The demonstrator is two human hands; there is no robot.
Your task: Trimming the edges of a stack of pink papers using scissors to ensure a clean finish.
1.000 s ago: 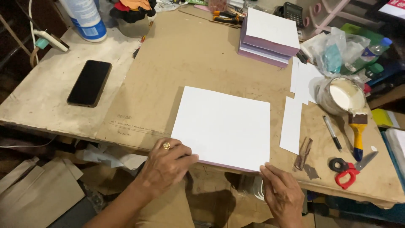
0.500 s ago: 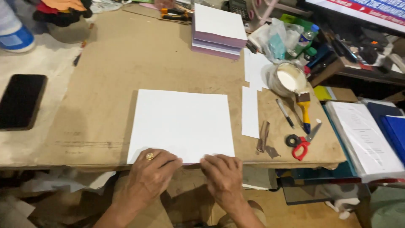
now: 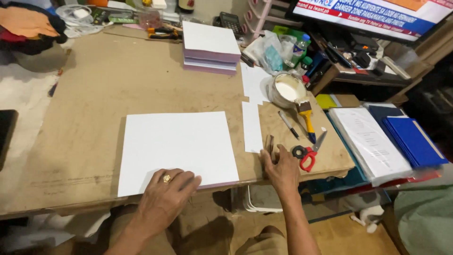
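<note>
Worn brown tabletop: left hand still flat on white sheet; right hand, fingers spread, has shifted right to a small brown tool.

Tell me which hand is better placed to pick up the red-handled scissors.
Probably the right hand: it rests at the table edge right beside the scissors. The left hand lies flat on the white sheet, farther away.
</note>
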